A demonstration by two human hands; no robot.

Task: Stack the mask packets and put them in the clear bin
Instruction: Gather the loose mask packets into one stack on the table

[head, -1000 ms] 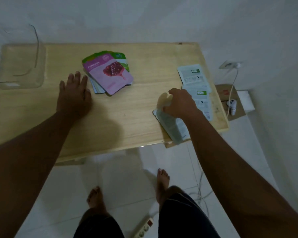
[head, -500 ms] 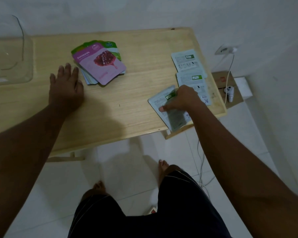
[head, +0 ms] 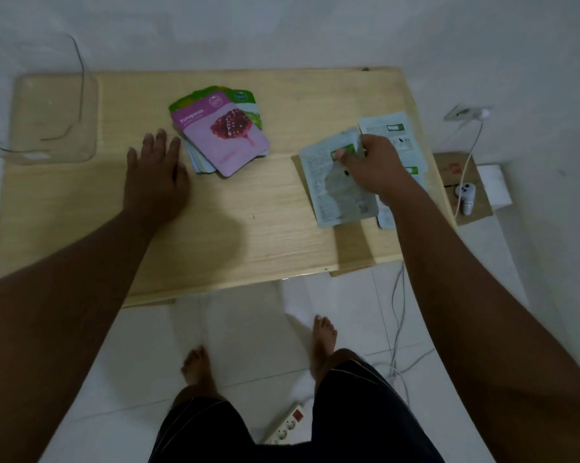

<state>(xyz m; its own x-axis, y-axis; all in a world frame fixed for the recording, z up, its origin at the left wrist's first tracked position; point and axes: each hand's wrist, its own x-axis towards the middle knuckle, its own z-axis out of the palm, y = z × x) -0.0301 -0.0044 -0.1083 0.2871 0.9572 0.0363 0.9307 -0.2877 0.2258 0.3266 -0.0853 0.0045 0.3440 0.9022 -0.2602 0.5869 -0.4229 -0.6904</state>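
Note:
A fanned stack of mask packets point(head: 223, 138) with a pink pomegranate one on top lies at the middle back of the wooden table point(head: 248, 228). My left hand point(head: 155, 168) rests flat on the table just left of that stack, fingers spread. My right hand point(head: 372, 165) grips a grey-white packet point(head: 332, 185), back side up, lifted a little at the table's right. Under and behind it lie two more white packets point(head: 394, 128), partly hidden by my hand. The clear bin point(head: 48, 128) stands at the far left corner.
On the floor to the right sit a cardboard piece point(head: 465, 182) with a small white device point(head: 465, 193) and a cable running to a wall socket point(head: 465, 111). A power strip point(head: 285, 429) lies by my feet. The table's near edge is close to my legs.
My right hand has drawn the grey-white packet from the table's right front edge inward and raised it. My left hand stays flat by the stack. The head view shifted.

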